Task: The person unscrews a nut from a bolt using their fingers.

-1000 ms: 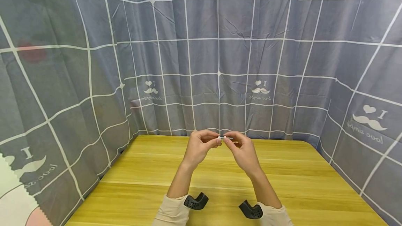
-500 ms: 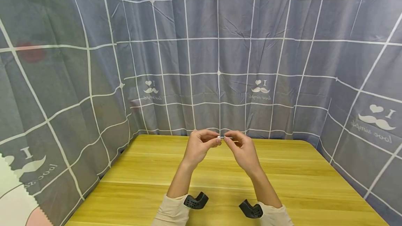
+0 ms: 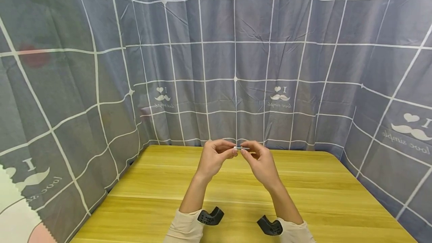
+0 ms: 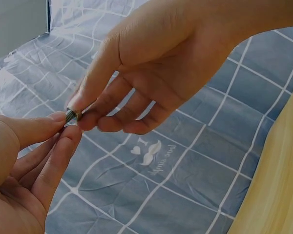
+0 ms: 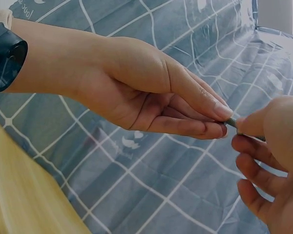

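Both hands meet above the table's far edge around a thin threaded bolt point(image 3: 238, 148). My left hand point(image 3: 211, 157) pinches one end between thumb and fingertips, so that end is hidden. Around the shank farther along, the thumb and index finger of my right hand point(image 3: 261, 162) pinch a small metal ring, seemingly a nut point(image 4: 78, 115). In the left wrist view, the bolt's threads point(image 4: 70, 116) show between the two sets of fingertips. The right wrist view shows threaded shank point(image 5: 260, 138) sticking out past the right thumb too. The right hand's other fingers are loosely bent.
A yellow wood-grain table point(image 3: 236, 190) lies under the forearms. Grey checked curtains point(image 3: 219, 63) hang behind and on both sides. Black wrist devices point(image 3: 210, 216) sit at both cream sleeves. A pale cloth point(image 3: 17, 209) with a zigzag edge is at lower left.
The right thumb and index finger shift slightly at the bolt, first away from the left fingertips, then barely back. My left hand stays in place with its grip.
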A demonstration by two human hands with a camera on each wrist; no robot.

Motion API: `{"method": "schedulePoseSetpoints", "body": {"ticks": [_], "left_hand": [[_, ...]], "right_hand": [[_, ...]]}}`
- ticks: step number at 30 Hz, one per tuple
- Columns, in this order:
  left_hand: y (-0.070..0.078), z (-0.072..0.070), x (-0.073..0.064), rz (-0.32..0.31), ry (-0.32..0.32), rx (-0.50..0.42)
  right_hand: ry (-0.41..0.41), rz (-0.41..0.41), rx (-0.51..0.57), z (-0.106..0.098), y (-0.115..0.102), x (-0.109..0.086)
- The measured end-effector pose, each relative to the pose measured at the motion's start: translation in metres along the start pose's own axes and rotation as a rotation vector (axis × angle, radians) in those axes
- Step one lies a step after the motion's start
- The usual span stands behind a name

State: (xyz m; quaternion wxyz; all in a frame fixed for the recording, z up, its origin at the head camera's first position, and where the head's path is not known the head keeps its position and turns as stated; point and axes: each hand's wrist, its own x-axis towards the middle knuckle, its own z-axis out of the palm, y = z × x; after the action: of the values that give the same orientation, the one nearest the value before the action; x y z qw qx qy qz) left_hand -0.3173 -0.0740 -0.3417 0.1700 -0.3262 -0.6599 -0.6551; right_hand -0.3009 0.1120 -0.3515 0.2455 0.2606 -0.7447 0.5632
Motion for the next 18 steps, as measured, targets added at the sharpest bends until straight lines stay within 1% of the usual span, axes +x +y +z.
{"method": "schedulePoseSetpoints", "body": {"ticks": [3,9,15,18], "left_hand": [[-0.0008,-0.0001,-0.0002,0.002,0.002,0.002],[-0.0011,-0.0004,-0.0003,0.008,-0.001,0.001],[-0.0008,-0.0002,-0.0006,0.007,0.005,0.0],[-0.0008,-0.0004,-0.0006,0.01,0.004,-0.002]], "right_hand": [[-0.015,-0.021,0.014,0.0003,0.0001,0.0002],[-0.002,0.009,0.015,0.0002,0.0006,-0.0007],[0.009,-0.005,0.016,0.0002,-0.0002,0.0002],[0.007,0.004,0.018,0.0,-0.0013,0.0002]]}}
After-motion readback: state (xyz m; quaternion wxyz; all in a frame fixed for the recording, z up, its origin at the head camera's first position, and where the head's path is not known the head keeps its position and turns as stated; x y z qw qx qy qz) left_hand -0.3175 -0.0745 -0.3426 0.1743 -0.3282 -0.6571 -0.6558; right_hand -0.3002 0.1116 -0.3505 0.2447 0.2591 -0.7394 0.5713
